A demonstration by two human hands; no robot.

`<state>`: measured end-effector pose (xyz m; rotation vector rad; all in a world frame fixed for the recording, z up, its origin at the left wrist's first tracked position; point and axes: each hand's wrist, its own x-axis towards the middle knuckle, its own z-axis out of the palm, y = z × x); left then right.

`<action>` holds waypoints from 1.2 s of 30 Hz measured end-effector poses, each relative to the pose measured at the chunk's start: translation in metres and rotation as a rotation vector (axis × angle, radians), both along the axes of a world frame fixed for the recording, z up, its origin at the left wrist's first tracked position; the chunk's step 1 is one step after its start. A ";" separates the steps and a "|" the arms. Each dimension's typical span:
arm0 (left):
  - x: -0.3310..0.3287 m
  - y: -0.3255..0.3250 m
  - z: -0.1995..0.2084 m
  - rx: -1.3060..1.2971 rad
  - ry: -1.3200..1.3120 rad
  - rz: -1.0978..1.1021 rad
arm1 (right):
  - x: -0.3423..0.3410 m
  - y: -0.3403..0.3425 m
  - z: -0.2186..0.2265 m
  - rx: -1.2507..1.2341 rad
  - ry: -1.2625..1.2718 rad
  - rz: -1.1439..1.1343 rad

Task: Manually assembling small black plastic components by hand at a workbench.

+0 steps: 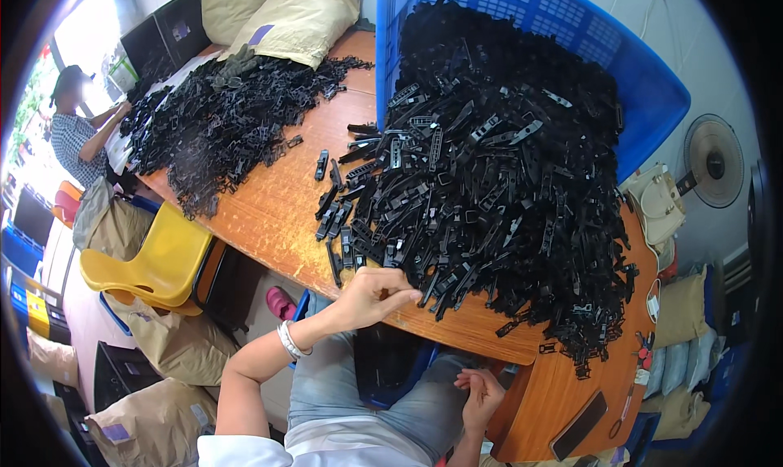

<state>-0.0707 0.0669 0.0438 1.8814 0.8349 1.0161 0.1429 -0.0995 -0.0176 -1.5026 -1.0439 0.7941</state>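
A large heap of small black plastic clips (497, 198) spills from a tipped blue crate (652, 108) onto the wooden table. At the heap's near edge is my left hand (377, 297), over the table's front edge. Its fingers are bent and pressed together toward the thumb; whether a clip is between them is hidden. Several clips lie loose just beyond its knuckles. My right hand (483, 395) is low over my right thigh, its fingers loosely curled and a little apart, with nothing visible in them. Between my knees sits a dark bin with a blue rim (379, 403).
A second heap of black parts (236, 116) covers the table's far left, where a co-worker (81, 132) handles parts. A yellow chair (155, 259) and paper sacks (151, 422) stand left. A phone (579, 426) and scissors (620, 422) lie at right, near a fan (714, 161).
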 end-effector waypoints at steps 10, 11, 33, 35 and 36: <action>0.054 0.008 0.007 0.497 -0.036 -0.187 | -0.002 0.004 -0.003 0.019 -0.233 -0.002; 0.058 0.002 0.004 0.623 0.026 -0.211 | -0.002 0.005 -0.002 0.020 -0.237 -0.007; 0.117 0.287 0.076 0.492 0.404 0.725 | 0.009 -0.003 -0.006 -0.020 -0.337 0.002; 0.117 0.291 0.071 0.473 0.505 0.714 | 0.011 -0.005 -0.003 -0.031 -0.346 0.008; 0.115 0.291 0.070 0.557 0.445 0.810 | 0.012 -0.005 -0.003 -0.043 -0.340 0.001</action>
